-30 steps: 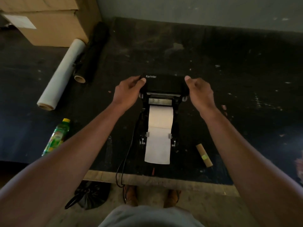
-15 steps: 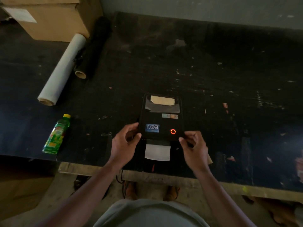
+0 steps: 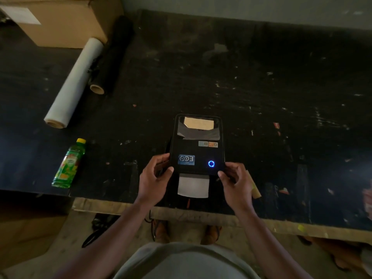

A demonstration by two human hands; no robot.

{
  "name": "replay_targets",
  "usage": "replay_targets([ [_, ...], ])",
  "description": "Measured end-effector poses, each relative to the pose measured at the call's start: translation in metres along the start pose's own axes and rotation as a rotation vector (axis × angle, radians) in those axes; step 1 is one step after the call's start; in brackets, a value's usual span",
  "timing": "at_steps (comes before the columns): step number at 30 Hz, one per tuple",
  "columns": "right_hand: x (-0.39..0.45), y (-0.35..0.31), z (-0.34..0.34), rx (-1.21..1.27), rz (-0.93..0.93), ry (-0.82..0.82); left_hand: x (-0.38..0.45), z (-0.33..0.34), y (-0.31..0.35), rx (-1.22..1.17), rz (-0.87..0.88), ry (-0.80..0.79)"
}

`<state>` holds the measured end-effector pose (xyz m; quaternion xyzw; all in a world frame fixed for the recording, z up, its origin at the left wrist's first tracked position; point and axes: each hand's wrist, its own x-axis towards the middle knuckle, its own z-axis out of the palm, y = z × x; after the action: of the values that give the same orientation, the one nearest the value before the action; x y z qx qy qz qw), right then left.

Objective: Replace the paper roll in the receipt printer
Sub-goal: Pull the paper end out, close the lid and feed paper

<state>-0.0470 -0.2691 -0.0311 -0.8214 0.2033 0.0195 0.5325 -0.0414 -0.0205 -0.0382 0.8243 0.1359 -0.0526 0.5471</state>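
The black receipt printer (image 3: 198,148) sits near the front edge of the dark table (image 3: 261,87), lid down, with a blue ring light lit on its front right. A strip of white paper (image 3: 193,187) sticks out of its front slot. Through the lid window the paper roll (image 3: 198,124) shows. My left hand (image 3: 154,181) presses the printer's front left corner; my right hand (image 3: 236,183) presses the front right corner. An empty cardboard core (image 3: 254,187) lies on the table, mostly hidden behind my right hand.
A green drink bottle (image 3: 69,164) lies at the left. A white film roll (image 3: 74,83) and a black roll (image 3: 114,57) lie at the back left beside a cardboard box (image 3: 66,19). The printer's cable (image 3: 150,214) hangs over the table's edge.
The lid, open one second ago with the paper laid over the front, is now down. My hands moved from the lid's back to its front corners. The ring light went from red to blue.
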Motion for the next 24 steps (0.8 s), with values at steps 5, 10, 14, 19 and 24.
replay_targets([
  [5,0.0009,0.0035,0.0014,0.015,0.008,-0.005,-0.0003,0.0029,-0.0008,0.0,-0.002,0.017],
  [10,0.0004,0.0022,0.0007,0.023,0.006,-0.007,-0.0006,0.0031,-0.0002,0.001,0.014,0.022],
  [14,-0.0004,0.002,0.0006,0.012,-0.005,0.002,-0.0011,0.0042,-0.0014,-0.001,0.023,0.031],
  [19,-0.0007,0.0032,0.0012,0.029,-0.007,-0.003,-0.0009,0.005,-0.0028,-0.02,0.022,0.037],
  [24,0.0002,0.0053,0.0023,0.046,0.007,-0.002,-0.0005,0.0063,-0.005,-0.037,0.014,0.035],
])
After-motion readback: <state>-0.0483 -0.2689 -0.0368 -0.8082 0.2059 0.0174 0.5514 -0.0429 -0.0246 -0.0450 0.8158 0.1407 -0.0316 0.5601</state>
